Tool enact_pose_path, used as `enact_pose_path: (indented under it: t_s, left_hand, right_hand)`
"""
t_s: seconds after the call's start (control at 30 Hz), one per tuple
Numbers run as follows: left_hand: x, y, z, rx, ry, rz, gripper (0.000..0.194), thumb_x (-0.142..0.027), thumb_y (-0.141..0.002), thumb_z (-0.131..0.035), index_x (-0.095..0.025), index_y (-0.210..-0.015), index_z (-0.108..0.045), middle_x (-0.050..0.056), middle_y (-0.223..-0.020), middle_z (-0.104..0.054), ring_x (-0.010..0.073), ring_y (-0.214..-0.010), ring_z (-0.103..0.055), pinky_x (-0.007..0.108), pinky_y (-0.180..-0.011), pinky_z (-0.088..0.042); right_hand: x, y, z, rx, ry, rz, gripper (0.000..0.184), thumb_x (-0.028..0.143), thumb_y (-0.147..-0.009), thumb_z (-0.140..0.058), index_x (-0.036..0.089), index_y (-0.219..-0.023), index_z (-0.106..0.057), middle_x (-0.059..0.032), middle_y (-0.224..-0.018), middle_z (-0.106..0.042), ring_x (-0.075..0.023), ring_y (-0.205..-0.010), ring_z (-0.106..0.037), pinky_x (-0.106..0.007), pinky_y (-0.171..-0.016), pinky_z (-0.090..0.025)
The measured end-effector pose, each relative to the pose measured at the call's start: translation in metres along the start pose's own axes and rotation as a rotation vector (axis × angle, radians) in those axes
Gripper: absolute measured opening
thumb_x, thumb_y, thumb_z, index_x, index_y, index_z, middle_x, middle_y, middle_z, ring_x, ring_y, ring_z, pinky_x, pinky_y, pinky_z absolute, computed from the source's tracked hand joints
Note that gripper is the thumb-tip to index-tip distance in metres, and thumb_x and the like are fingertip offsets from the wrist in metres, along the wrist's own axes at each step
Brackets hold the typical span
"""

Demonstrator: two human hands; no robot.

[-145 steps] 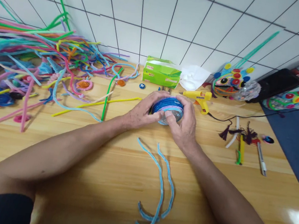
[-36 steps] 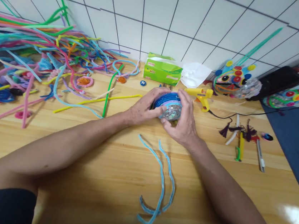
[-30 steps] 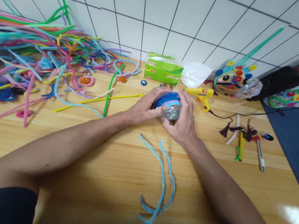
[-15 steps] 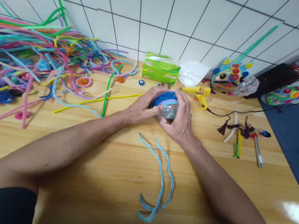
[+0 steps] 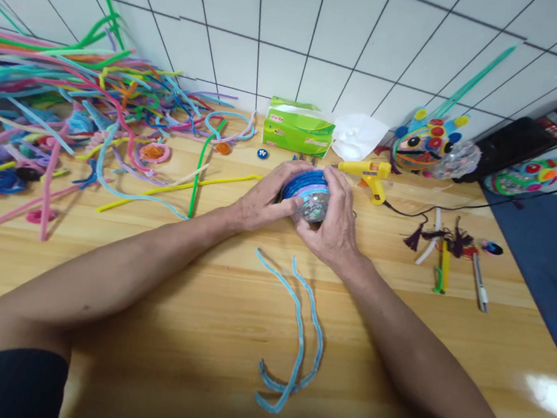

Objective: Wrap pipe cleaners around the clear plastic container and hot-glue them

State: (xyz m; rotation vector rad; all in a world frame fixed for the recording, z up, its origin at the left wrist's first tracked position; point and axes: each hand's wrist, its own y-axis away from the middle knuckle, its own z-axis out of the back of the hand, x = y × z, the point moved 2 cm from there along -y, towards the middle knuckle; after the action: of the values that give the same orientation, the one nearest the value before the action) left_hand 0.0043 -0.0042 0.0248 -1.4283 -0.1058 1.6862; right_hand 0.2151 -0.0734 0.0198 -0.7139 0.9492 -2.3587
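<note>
Between my two hands is a rounded, clear glittery object, banded with blue, lilac and light-blue pipe cleaners; its exact kind is partly hidden by my fingers. My left hand wraps its left side, thumb across the front. Around the right side curls my right hand, fingers over the top edge. Nearer to me, two bent light-blue pipe cleaners lie on the wooden table. Just beyond my right hand rests a yellow glue gun.
A heap of coloured pipe cleaners fills the left. Along the tiled wall stand a green tissue pack, a decorated figure and a dark flask. Tassels and a utility knife lie at right, by the glue gun's cord.
</note>
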Motion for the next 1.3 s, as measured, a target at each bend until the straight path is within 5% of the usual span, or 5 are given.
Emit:
enact_pose_path:
  t_s: [0.3, 0.53, 0.7, 1.03, 1.3]
  left_hand:
    - [-0.006, 0.000, -0.001, -0.015, 0.003, 0.078, 0.076, -0.072, -0.116, -0.074, -0.019, -0.169, -0.061, 0.022, -0.175, -0.066, 0.0384, -0.169, -0.063, 0.056, -0.147, -0.050]
    - [0.005, 0.001, 0.003, 0.022, 0.007, 0.025, 0.086, -0.073, -0.109, -0.082, -0.021, -0.173, -0.059, 0.023, -0.178, -0.063, 0.0429, -0.170, -0.061, 0.060, -0.148, -0.049]
    - [0.014, 0.002, 0.004, 0.044, -0.001, -0.030, 0.087, -0.068, -0.109, -0.084, -0.022, -0.176, -0.055, 0.024, -0.180, -0.061, 0.0427, -0.172, -0.059, 0.061, -0.150, -0.046]
    - [0.008, 0.000, 0.002, 0.029, 0.111, 0.094, 0.084, -0.068, -0.112, -0.081, -0.022, -0.176, -0.052, 0.022, -0.187, -0.056, 0.0425, -0.177, -0.056, 0.059, -0.148, -0.051]
    - [0.015, -0.002, 0.009, 0.101, 0.052, 0.032, 0.109, -0.076, -0.098, -0.095, -0.023, -0.181, -0.047, 0.025, -0.191, -0.049, 0.0500, -0.181, -0.048, 0.066, -0.154, -0.038]
  right_hand:
    - [0.000, 0.000, 0.002, 0.058, -0.007, -0.028, 0.097, 0.045, -0.103, -0.075, 0.023, -0.186, -0.029, -0.0270, -0.183, -0.056, -0.0473, -0.176, -0.053, -0.081, -0.147, -0.044]
    - [0.002, -0.002, 0.001, -0.027, 0.057, 0.036, 0.093, 0.047, -0.108, -0.072, 0.022, -0.186, -0.028, -0.0276, -0.175, -0.062, -0.0458, -0.169, -0.061, -0.078, -0.140, -0.055]
    - [-0.002, 0.000, -0.002, 0.008, 0.025, -0.023, 0.096, 0.054, -0.108, -0.071, 0.023, -0.187, -0.026, -0.0265, -0.181, -0.058, -0.0470, -0.175, -0.055, -0.081, -0.144, -0.050]
    - [-0.017, 0.004, 0.008, 0.087, -0.051, -0.063, 0.107, 0.052, -0.102, -0.079, 0.023, -0.189, -0.023, -0.0269, -0.188, -0.051, -0.0490, -0.179, -0.050, -0.082, -0.146, -0.046]
    - [-0.020, 0.004, 0.004, 0.109, -0.046, -0.054, 0.107, 0.052, -0.103, -0.078, 0.024, -0.189, -0.020, -0.0260, -0.189, -0.050, -0.0488, -0.179, -0.049, -0.079, -0.147, -0.045]
